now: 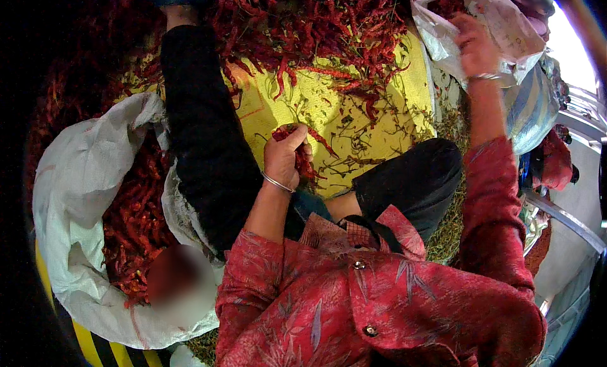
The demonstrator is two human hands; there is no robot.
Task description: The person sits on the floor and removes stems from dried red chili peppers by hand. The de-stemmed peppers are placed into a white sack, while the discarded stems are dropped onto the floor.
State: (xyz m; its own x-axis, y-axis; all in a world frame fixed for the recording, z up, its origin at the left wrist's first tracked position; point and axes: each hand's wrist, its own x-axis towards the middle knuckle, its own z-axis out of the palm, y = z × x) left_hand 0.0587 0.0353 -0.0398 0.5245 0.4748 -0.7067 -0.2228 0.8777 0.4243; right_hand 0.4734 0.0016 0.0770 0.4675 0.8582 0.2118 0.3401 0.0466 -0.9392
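My left hand [287,151], with a metal bangle at the wrist, grips a small bunch of dried red chillies [306,165] above a yellow woven sheet [303,106]. One chilli juts out to the right of the fist. My right hand [474,47] reaches out to the upper right, at the rim of a white woven sack [514,35] with red chillies [446,4] inside. It is blurred, so whether its fingers hold anything cannot be made out. Beyond my left hand spreads a heap of dried red chillies with stalks [308,30].
On the left stands an open white sack [80,187] of red chillies [137,215]. Loose stalks [379,139] litter the sheet, and more stalks [448,224] lie beside my bent knee [412,182]. A blue-striped sack [536,106] and a metal rail [569,220] are at the right.
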